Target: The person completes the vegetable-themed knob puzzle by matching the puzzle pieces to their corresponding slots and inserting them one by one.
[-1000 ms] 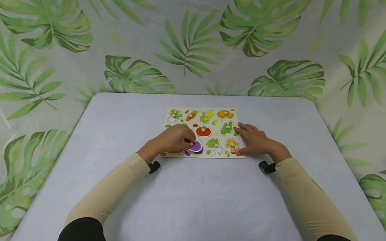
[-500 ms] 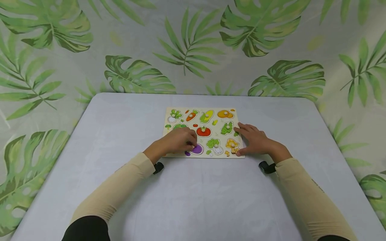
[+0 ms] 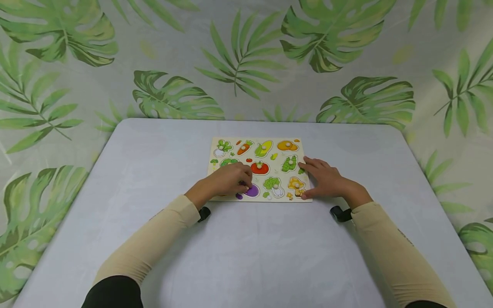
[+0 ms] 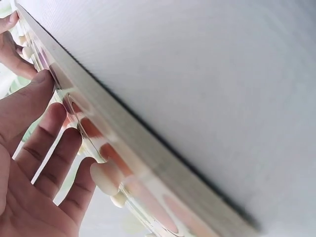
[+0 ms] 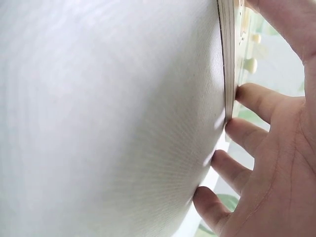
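Note:
On the white table lies a wooden vegetable knob puzzle board (image 3: pixel 275 170). My left hand (image 3: pixel 230 177) is over its lower left part, thumb and forefinger pinching at the purple eggplant piece (image 3: pixel 253 191), which lies flat in its recess. The fingers hide its knob. In the left wrist view, the other fingers of the left hand (image 4: pixel 39 197) are spread above the board face. My right hand (image 3: pixel 327 179) rests at the board's right edge, fingers spread. In the right wrist view, fingertips of the right hand (image 5: pixel 281 148) touch the board's side and the tabletop.
Other pieces sit in the board, among them a tomato (image 3: pixel 260 168), corn (image 3: pixel 264 148), a cabbage (image 3: pixel 273 186) and a mushroom (image 3: pixel 297 184). The table (image 3: pixel 246 256) reaches back to a leaf-patterned cloth (image 3: pixel 246 51). Black wrist cameras hang under both wrists.
One second ago my left hand held the eggplant piece tilted and offset over its recess; it has since moved slightly right and the piece dropped flat. The right hand has stayed still.

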Tool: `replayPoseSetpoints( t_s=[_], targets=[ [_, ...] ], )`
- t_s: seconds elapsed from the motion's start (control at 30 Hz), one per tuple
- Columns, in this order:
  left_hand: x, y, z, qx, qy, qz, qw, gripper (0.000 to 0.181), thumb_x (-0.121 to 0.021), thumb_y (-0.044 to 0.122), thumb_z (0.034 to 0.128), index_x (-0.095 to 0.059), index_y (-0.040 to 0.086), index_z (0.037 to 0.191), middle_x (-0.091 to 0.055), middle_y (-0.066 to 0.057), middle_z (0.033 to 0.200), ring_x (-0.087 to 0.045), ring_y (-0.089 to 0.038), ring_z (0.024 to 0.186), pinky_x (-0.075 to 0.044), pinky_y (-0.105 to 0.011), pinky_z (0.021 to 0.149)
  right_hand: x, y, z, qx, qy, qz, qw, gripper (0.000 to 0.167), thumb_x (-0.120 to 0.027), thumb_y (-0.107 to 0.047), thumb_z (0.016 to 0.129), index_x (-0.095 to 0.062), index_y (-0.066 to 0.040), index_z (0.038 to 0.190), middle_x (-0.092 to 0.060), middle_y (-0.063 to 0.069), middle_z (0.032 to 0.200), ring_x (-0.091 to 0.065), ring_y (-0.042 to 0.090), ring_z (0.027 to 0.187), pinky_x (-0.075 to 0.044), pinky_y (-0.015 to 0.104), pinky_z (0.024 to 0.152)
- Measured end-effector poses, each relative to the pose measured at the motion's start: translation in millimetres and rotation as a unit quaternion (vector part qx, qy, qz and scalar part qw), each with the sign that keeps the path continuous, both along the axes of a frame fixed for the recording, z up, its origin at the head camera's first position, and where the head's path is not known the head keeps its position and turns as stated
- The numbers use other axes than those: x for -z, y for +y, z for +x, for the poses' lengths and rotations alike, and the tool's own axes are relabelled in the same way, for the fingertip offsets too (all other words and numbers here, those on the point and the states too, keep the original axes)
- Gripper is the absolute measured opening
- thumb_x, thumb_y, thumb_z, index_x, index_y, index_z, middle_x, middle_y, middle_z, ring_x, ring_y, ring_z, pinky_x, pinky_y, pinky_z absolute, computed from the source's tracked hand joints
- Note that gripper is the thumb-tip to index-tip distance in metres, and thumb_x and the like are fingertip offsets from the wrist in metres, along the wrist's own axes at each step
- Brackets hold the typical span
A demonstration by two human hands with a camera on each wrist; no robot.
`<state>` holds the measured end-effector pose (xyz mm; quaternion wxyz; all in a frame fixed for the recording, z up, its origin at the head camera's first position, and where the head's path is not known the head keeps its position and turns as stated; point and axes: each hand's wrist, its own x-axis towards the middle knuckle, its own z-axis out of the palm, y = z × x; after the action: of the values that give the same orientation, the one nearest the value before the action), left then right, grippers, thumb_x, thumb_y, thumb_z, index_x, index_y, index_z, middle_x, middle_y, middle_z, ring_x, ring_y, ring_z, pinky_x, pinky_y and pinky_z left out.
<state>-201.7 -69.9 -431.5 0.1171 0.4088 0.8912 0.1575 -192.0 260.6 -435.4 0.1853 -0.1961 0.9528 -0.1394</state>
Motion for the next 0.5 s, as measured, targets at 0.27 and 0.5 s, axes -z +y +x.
replayPoseSetpoints(
  t_s=[0.27, 0.5],
  targets=[
    [3.3, -1.5, 0.0, -0.013, 0.014, 0.0, 0.9998, 0.012, -0.072, 0.019, 0.0903, -0.08, 0.019, 0.1, -0.068, 0.002, 0.11, -0.061, -0.014, 0.099, -0.052, -0.032, 0.094, 0.8, 0.7, -2.9, 0.0, -0.001, 0.005, 1.0, 0.104, -0.08, -0.052, 0.077, -0.027, -0.014, 0.158, -0.013, 0.016, 0.167, -0.013, 0.045, 0.15, -0.023, 0.077, 0.109],
    [2.1, -4.4, 6.1, -0.011, 0.01, -0.001, 0.9999, 0.027, -0.072, 0.021, 0.0888, -0.074, 0.016, 0.115, -0.067, 0.0, 0.122, -0.063, -0.018, 0.113, -0.051, -0.034, 0.102, 5.2, 2.6, -3.9, -0.004, 0.0, 0.005, 1.0, 0.105, -0.08, -0.054, 0.076, -0.028, -0.013, 0.157, -0.014, 0.017, 0.166, -0.014, 0.047, 0.15, -0.025, 0.078, 0.107]
  ],
)
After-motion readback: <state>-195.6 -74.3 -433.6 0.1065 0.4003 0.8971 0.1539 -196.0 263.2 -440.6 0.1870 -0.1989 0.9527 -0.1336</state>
